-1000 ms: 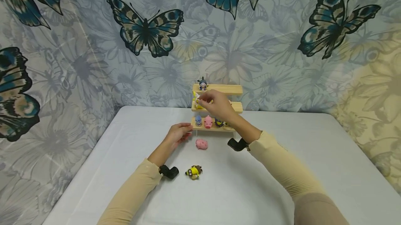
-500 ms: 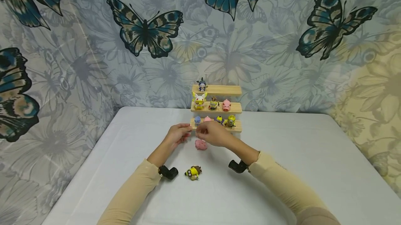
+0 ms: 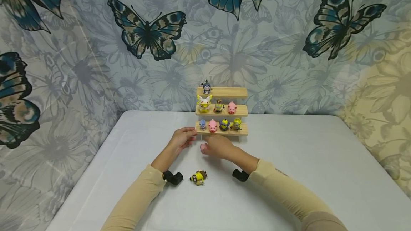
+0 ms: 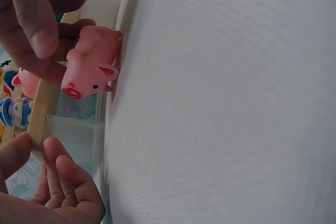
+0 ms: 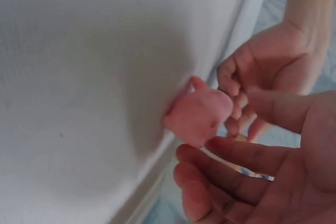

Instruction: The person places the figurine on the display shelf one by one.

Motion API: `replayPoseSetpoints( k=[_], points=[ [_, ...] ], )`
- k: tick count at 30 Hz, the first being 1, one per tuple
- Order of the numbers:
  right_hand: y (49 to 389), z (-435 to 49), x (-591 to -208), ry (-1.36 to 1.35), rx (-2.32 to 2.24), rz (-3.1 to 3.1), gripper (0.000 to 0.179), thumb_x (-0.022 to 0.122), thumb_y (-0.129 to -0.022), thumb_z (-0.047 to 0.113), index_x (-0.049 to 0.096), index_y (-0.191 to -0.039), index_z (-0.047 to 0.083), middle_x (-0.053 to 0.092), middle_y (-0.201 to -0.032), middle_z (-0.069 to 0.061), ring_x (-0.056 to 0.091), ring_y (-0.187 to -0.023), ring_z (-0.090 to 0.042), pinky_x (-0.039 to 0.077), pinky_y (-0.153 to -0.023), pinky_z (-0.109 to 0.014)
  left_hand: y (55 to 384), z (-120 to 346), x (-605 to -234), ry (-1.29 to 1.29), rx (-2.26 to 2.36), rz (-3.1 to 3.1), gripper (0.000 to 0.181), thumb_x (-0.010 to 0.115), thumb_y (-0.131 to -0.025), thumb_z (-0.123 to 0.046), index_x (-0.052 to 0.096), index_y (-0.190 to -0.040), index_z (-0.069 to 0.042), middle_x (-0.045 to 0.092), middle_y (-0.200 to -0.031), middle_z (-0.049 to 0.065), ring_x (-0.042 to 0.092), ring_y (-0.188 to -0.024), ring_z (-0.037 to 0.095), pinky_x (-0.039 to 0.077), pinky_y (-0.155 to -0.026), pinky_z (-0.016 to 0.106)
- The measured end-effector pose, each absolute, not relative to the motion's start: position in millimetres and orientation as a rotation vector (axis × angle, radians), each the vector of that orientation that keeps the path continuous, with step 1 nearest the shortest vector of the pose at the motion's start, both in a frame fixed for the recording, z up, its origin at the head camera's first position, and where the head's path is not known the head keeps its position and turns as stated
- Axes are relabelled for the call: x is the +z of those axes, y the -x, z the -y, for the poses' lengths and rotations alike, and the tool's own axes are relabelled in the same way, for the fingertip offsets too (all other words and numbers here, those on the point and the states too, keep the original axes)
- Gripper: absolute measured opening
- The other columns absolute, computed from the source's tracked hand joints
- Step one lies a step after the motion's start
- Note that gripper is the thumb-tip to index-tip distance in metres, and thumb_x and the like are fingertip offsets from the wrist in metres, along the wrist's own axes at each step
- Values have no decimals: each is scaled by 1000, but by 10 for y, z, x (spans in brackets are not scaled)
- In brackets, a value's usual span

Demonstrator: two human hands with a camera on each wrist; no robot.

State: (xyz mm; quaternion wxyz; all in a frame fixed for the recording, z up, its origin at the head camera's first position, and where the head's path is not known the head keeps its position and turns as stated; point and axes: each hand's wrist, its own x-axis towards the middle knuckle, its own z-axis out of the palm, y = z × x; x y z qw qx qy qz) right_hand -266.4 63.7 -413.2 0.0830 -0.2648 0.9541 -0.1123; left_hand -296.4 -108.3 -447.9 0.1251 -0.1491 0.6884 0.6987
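With thumb and index finger, my left hand (image 3: pixel 182 138) pinches the left end of the lowest board of a three-tier wooden display shelf (image 4: pixel 38 121). A pink toy pig (image 4: pixel 94 59) lies on its side on the white table, in front of the shelf. At the pig, my right hand (image 3: pixel 219 146) has its fingers reaching along the far side, fingertips right at the body in the right wrist view. Its thumb stands apart from the pig there. In the head view this hand hides much of the pig.
Nearer me on the table (image 3: pixel 273 199) lies a yellow-and-brown goggled figurine (image 3: pixel 198 177). Small figurines stand on every board, among them a dark-blue one (image 3: pixel 207 87) on top, a white-eared yellow one (image 3: pixel 204 104) and another pink pig (image 3: pixel 212 126). Butterfly-patterned cloth (image 3: pixel 237 63) hangs behind.
My right hand has come down from the middle board, past the lowest board, to the pink pig on the table. The left hand keeps its hold on the shelf.
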Motion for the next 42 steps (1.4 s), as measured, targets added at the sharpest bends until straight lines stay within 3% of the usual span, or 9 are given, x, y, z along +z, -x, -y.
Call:
replayPoseSetpoints(
  k=[3,6,9,14,20,25,35,42],
  points=[
    [2652,-639,-4152,824,-375,-2865,24,67,-92,29,67,-93,5,65,-83,-7,58,-76,-21,47,-68,-38,2963,1084,-4477,431,2034,-2009,34,66,-93,-19,63,-125,-6,67,-86,-2,60,-71,8,46,-61,22],
    [2639,-643,-4157,836,-426,-2875,20,68,-91,26,67,-89,6,66,-81,-5,57,-73,-19,47,-67,-36,2961,1086,-4477,427,2036,-2005,35,66,-93,-19,63,-125,-6,67,-87,-1,60,-70,7,46,-60,22],
    [2628,-645,-4154,821,-480,-2858,21,74,-86,27,66,-87,7,65,-80,-4,55,-71,-17,46,-65,-33,2956,1087,-4475,422,2034,-2002,35,66,-94,-20,63,-125,-5,67,-87,-2,60,-70,8,46,-60,22],
    [2591,-651,-4154,851,-560,-2780,28,82,-78,26,59,-72,12,54,-67,2,46,-64,-13,35,-57,-26,2945,1087,-4456,423,2022,-2015,36,67,-93,-21,62,-125,-5,69,-92,0,61,-72,8,46,-60,22],
    [2518,-657,-4174,959,-553,-2802,35,79,-82,33,57,-62,15,49,-65,5,44,-61,-9,34,-55,-23,2947,1093,-4448,417,2021,-2022,36,66,-94,-21,62,-126,-6,69,-94,1,61,-71,7,46,-61,21],
    [2477,-652,-4204,948,-587,-2831,34,80,-80,29,57,-61,14,50,-66,3,44,-62,-10,33,-55,-24,2946,1090,-4452,418,2025,-2008,37,66,-94,-20,61,-127,-5,67,-90,-1,60,-70,7,46,-60,21],
    [2449,-675,-4231,870,-580,-2856,27,80,-80,30,61,-77,11,55,-72,1,46,-67,-13,37,-60,-28,2949,1084,-4466,419,2037,-2002,36,67,-93,-19,62,-126,-4,68,-88,-2,60,-68,5,45,-59,21],
    [2415,-690,-4258,949,-622,-2881,28,79,-81,31,61,-70,13,52,-67,4,45,-64,-10,36,-57,-24,2949,1081,-4488,411,2043,-2007,35,67,-93,-19,62,-125,-4,68,-86,-3,59,-67,4,45,-59,21]
  ],
)
